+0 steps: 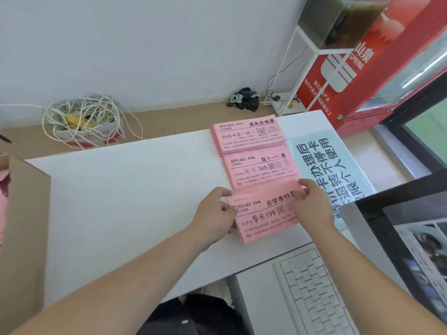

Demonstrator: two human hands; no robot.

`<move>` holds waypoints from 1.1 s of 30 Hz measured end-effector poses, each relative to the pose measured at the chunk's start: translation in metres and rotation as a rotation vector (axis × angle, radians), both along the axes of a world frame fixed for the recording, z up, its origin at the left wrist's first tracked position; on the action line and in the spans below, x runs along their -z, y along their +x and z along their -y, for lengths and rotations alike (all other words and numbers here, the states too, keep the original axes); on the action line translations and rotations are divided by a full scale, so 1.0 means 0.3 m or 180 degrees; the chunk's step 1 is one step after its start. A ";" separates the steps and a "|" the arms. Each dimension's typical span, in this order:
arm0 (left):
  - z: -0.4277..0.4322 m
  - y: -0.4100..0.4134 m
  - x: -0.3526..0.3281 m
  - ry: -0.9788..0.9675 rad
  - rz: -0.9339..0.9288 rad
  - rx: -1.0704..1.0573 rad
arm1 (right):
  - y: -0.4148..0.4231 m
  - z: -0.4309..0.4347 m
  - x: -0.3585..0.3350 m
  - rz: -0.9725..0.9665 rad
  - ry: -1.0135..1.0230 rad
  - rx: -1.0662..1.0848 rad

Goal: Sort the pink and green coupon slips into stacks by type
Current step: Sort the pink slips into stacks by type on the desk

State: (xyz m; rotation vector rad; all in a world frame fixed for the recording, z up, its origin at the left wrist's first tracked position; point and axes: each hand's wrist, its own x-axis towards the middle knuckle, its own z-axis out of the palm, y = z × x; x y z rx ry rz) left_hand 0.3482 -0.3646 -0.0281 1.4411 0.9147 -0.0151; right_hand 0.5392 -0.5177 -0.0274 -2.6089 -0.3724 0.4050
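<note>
The white bench (116, 204) takes up most of the view, and a brown cardboard box (26, 226) stands at its left end with pink paper showing at its rim. Three stacks of pink coupon slips lie in a row along the right part of the bench. The far stack (249, 136) is near the back edge, the middle stack (262, 169) is just in front of it, and the near stack (254, 238) is closest to the person.

Both hands are at the near stack. The left hand (215, 211) has thumb and curled fingers pinching the left end of the top slip (263, 215). The right hand (312, 204) pinches the slip's right end between thumb and fingertips. The slip lies roughly flat over the near stack, slightly askew from the slips beneath.
</note>
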 end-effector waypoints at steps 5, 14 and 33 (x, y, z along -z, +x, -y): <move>0.021 0.060 0.031 0.0106 0.0096 -0.0218 | 0.038 -0.010 0.023 0.0197 0.0045 0.0105; 0.059 -0.009 0.060 0.1453 -0.0230 0.0323 | 0.049 0.072 0.039 -0.0327 0.0032 -0.0289; 0.162 0.053 0.113 0.2099 -0.0308 0.0960 | 0.053 -0.010 -0.006 -0.0560 -0.1199 -0.1161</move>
